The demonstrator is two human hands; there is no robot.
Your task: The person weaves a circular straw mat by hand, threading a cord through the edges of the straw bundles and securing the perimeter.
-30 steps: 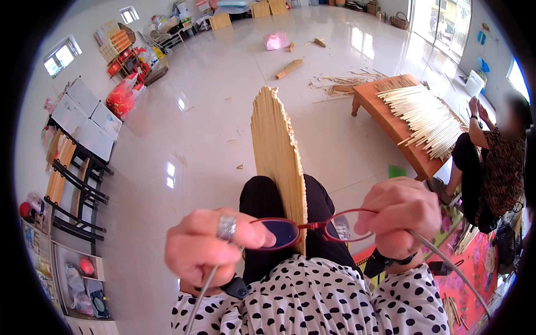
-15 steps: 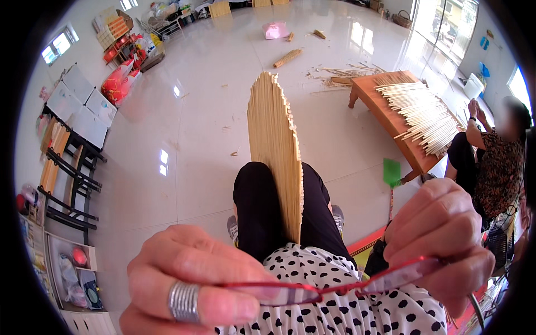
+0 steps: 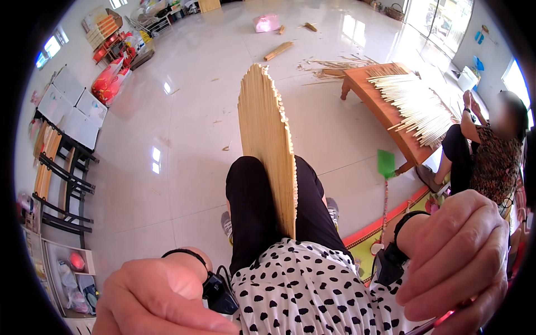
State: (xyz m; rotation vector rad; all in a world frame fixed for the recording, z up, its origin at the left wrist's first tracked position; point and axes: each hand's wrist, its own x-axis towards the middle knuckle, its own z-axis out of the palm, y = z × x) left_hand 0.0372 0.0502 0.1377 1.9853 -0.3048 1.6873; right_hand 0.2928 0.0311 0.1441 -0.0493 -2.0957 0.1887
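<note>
I'm seeing the left hand (image 3: pixel 159 298) sitting curled at lower left, the frame edge hiding its fingertips; can't tell its grip. The right hand (image 3: pixel 460 262), lower right, is resting bent-fingered by a thin red rim (image 3: pixel 444 317); pinching or not, can't tell. The stick slab (image 3: pixel 265 145) is standing mid-frame between black-clad thighs (image 3: pixel 248 206), neither hand steadying it. I'm flagging: parting knees could be tipping it; loose fingers could be dropping the rim.
</note>
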